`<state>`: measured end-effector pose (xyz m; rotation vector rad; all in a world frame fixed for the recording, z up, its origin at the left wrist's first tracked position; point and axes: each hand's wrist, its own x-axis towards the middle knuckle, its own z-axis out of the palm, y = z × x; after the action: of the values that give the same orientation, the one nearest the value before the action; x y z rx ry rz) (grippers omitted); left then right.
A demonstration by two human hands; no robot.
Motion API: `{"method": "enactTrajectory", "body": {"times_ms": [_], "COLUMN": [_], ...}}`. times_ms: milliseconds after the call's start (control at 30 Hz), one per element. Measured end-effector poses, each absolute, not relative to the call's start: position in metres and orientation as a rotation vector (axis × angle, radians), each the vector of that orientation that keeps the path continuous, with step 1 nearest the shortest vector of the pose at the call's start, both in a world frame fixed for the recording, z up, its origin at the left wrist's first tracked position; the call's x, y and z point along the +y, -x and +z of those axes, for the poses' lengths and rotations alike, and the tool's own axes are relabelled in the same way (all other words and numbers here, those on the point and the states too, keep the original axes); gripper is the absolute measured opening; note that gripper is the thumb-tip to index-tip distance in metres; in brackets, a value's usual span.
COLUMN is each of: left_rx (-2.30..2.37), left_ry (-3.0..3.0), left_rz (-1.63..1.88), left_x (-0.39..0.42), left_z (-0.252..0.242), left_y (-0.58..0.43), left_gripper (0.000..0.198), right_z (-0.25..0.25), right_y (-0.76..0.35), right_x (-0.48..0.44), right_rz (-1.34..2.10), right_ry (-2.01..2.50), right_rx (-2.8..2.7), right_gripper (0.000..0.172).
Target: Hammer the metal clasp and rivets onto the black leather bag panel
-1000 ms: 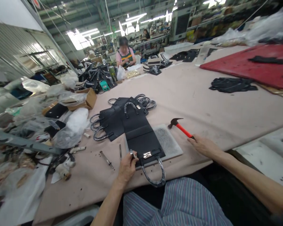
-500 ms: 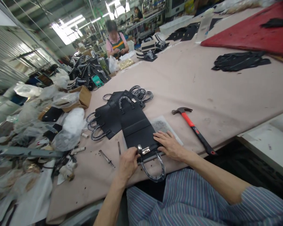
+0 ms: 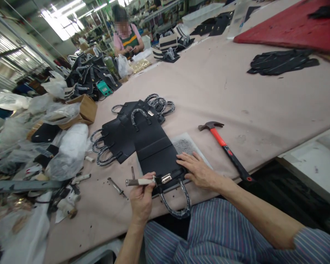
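A black bag panel (image 3: 156,154) lies on a pale board (image 3: 199,145) at the table's near edge. Plastic-wrapped, its curved handle (image 3: 178,213) hangs toward me, close to a shiny metal clasp (image 3: 166,179). My left hand (image 3: 141,201) pinches a metal punch (image 3: 137,182) with a pale middle part. The punch is tilted, one end pointing left and the other close to the clasp; whether it touches the panel I cannot tell. My right hand (image 3: 196,170) lies flat, fingers outstretched, on the panel's right edge.
A claw hammer (image 3: 224,148) lies to the right. Left of my left hand is a metal rod tool (image 3: 117,188). More black panels with wrapped handles (image 3: 118,137) are stacked beyond. Plastic bags and a cardboard box (image 3: 86,110) crowd the left. A co-worker (image 3: 128,38) sits across the table.
The punch, earlier seen end-on beside the clasp, now leans over to the left in my left hand. My right hand stays on the panel. The view has shifted slightly.
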<state>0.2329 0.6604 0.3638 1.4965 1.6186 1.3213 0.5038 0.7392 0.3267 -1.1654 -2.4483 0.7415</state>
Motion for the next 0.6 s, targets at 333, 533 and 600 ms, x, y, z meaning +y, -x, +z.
{"method": "enactTrajectory", "body": {"times_ms": [333,533,600], "left_rx": [1.457,1.427,1.408], "left_ry": [-1.492,-1.432,-1.458], "left_rz": [1.327,1.284,1.284], "left_x": [0.693,0.695,0.695], "left_z": [0.339,0.341,0.341], "left_y": [-0.304,-0.301,-0.304], "left_gripper": [0.01,0.009,0.01], "right_z": [0.327,0.333,0.333], "right_y": [-0.518,-0.518,-0.517], "right_x": [0.735,0.735,0.735], "right_rz": [0.621,0.664,0.657], "right_ry": [1.192,1.207,1.2], "right_rx": [-2.465,-2.42,-2.416], "right_gripper": [0.062,0.062,0.062]}}
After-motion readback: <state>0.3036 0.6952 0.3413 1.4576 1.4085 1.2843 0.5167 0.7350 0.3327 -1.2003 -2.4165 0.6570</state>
